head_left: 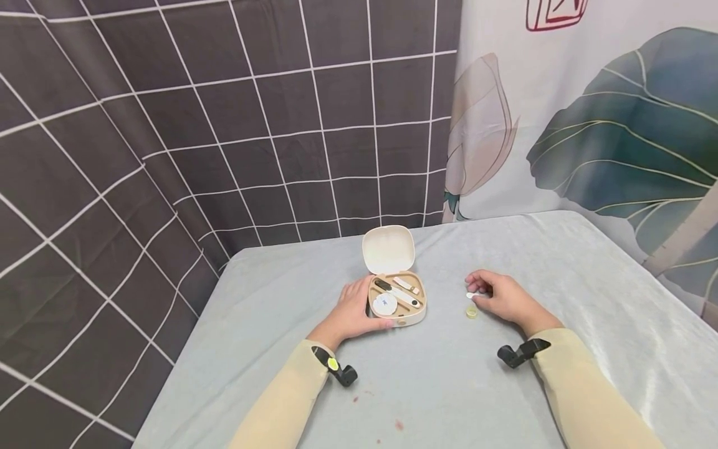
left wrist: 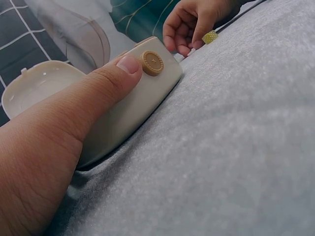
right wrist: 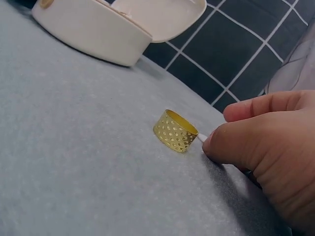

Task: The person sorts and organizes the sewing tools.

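My left hand [head_left: 352, 315] holds a cream sewing box [head_left: 416, 318] by its left side, with the thumb along the front next to a tan button-shaped catch [left wrist: 152, 63]. The lid [head_left: 388, 249] stands open at the back. Inside lie a round white piece [head_left: 384, 304], a white tool with a dark tip [head_left: 405, 295] and a small white piece [head_left: 406, 285]. To the right, my right hand [head_left: 502, 297] pinches a small white piece [right wrist: 202, 138] low over the cloth, mostly hidden by the fingers. A dimpled gold thimble [right wrist: 173, 133] sits on the cloth just beside those fingertips.
A grey cloth [head_left: 437, 386] covers the table, with a few reddish spots toward the near edge. Behind and to the left hangs a dark gridded curtain [head_left: 291, 106]; a white leaf-patterned curtain [head_left: 516, 181] hangs at the right. Each wrist wears a small black camera.
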Action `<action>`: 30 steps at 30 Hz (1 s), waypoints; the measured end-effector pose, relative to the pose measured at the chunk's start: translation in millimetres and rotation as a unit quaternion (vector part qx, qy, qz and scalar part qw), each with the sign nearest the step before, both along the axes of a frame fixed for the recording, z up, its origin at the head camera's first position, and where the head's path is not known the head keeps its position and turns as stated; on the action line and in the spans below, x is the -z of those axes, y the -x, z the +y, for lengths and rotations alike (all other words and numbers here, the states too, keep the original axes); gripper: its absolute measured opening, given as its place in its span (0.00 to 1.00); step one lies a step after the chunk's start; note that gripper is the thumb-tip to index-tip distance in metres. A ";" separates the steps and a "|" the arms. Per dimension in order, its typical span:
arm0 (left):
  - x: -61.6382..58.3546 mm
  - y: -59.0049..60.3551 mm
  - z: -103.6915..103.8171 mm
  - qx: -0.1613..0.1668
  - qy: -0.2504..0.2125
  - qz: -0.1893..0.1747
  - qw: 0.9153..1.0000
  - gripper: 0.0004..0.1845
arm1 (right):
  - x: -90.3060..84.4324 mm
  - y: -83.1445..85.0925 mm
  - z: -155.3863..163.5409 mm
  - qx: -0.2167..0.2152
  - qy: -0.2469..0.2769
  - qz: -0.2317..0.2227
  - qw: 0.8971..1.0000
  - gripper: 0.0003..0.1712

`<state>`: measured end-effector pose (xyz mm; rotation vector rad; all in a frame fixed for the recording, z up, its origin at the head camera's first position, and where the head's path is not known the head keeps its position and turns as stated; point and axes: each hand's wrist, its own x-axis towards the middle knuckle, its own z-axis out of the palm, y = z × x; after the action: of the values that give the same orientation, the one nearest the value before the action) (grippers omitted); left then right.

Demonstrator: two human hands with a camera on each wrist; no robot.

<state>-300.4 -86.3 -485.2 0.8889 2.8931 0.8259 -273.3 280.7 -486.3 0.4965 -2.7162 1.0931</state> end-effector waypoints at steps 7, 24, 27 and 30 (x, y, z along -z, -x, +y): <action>0.6 0.8 0.6 -0.001 0.010 0.002 1.000 0.59 | -0.4 0.3 -1.6 -0.007 0.015 0.017 1.000 0.18; 0.4 -0.1 0.7 0.000 0.005 0.007 1.000 0.58 | -26.1 19.7 -46.3 -0.052 0.038 0.026 0.998 0.20; 0.0 -0.1 0.1 -0.001 0.009 0.007 1.000 0.59 | -28.5 24.7 -57.5 -0.055 0.040 0.023 0.997 0.20; -0.7 -0.6 -0.1 -0.001 0.010 0.007 1.000 0.59 | -31.0 29.0 -67.0 -0.052 0.039 0.014 0.998 0.20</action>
<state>-299.9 -86.5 -484.5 0.8933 2.9097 0.7915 -302.2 213.6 -455.3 0.6432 -2.6373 1.2039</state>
